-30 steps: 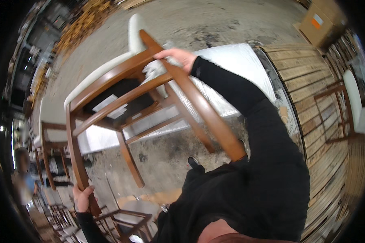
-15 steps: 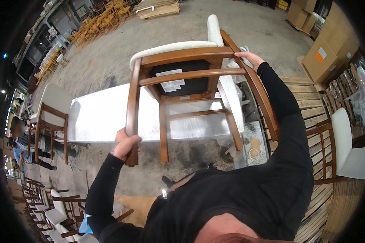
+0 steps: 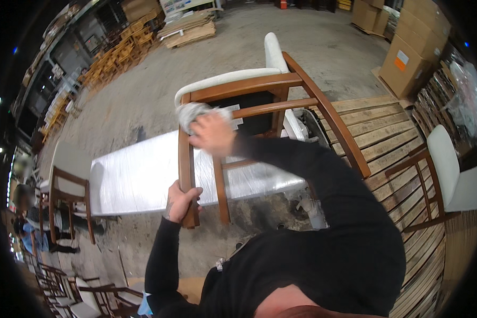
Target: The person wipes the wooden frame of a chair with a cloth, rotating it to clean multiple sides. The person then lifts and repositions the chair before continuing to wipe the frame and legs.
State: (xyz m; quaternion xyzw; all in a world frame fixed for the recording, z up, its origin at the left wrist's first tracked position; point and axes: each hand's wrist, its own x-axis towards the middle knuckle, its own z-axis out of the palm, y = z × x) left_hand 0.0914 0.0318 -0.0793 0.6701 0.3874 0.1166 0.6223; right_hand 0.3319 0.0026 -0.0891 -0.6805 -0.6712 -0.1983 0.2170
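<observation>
A wooden chair with brown legs and a white padded seat and back stands in front of me on a bench wrapped in clear film. Low on the chair's near left leg, my left hand is closed round the wood. Higher up, where that leg meets the seat frame, my right hand presses a crumpled whitish cloth against the wood. The hand and cloth are a little blurred. Part of the dark seat underside is hidden behind my right hand and forearm.
Another white-backed chair stands at the left, with people beyond it. Slatted wooden pallets lie at the right, with a chair by them. Cardboard boxes are stacked at the far right. Several chairs crowd the lower left.
My right hand has moved left from the chair's back frame to the top of the near left leg, bringing the cloth with it. My left hand still grips the leg.
</observation>
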